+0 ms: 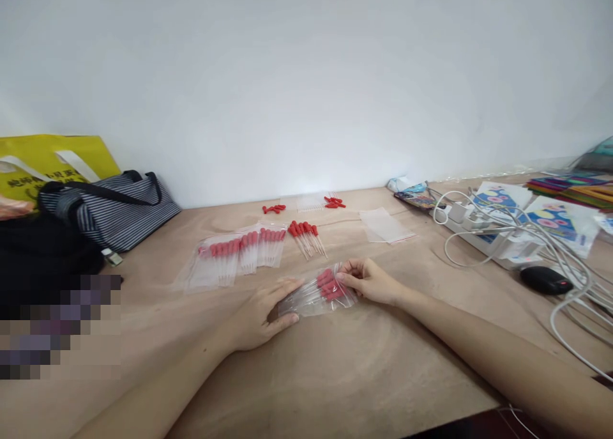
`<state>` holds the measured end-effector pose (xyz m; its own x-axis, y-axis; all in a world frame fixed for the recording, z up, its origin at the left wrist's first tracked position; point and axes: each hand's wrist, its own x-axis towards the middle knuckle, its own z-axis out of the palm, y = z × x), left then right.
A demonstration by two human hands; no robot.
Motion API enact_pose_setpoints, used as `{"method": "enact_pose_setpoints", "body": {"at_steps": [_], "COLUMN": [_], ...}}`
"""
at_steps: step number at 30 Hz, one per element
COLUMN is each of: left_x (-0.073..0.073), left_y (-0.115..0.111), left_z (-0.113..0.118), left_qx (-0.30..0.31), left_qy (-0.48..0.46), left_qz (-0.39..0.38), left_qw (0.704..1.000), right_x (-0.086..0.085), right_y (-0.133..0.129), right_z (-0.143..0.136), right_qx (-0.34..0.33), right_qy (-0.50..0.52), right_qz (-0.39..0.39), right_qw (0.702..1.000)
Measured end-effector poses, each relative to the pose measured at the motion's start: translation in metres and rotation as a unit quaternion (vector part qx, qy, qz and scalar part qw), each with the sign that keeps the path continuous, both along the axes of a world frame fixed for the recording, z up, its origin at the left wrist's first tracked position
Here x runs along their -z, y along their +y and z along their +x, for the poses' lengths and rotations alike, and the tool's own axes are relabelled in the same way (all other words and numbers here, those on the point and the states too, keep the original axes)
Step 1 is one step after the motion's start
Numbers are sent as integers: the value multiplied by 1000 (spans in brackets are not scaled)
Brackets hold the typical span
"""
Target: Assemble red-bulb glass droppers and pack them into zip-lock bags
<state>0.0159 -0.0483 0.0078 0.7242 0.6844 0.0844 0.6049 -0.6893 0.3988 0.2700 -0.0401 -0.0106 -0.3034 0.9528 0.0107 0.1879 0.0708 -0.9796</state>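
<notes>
A clear zip-lock bag (302, 302) lies on the table, with several droppers with red bulbs (330, 284) inside it, bulbs toward the right. My left hand (265, 314) rests at the bag's left end. Its thumb and fingers are spread apart, touching the bag's two long edges. At the bag's right end, my right hand (363, 280) pinches the zip strip between thumb and fingers. Just beyond the bag is a loose fan of red-bulbed droppers (306, 238). To their left, filled dropper bags (249, 250) overlap in a row.
Flat clear bags (387, 225) lie right of centre. Loose red bulbs (274, 209) and clear tubes (310, 202) sit near the wall. A power strip (498, 250), tangled white cables (565, 279) and a black mouse (546, 279) occupy the right. A striped bag (119, 209) stands at left.
</notes>
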Motion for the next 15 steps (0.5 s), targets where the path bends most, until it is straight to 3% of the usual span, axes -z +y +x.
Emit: {"method": "enact_pose_setpoints", "body": {"at_steps": [15], "left_x": [0], "left_y": [-1], "left_z": [0], "left_qx": [-7], "left_qy": [1], "left_qz": [-7], "left_qw": [1000], "right_x": [-1], "right_y": [3], "right_z": [-2], "right_qx": [-20], "right_qy": [23], "right_qz": [-54], "right_qw": [998]}}
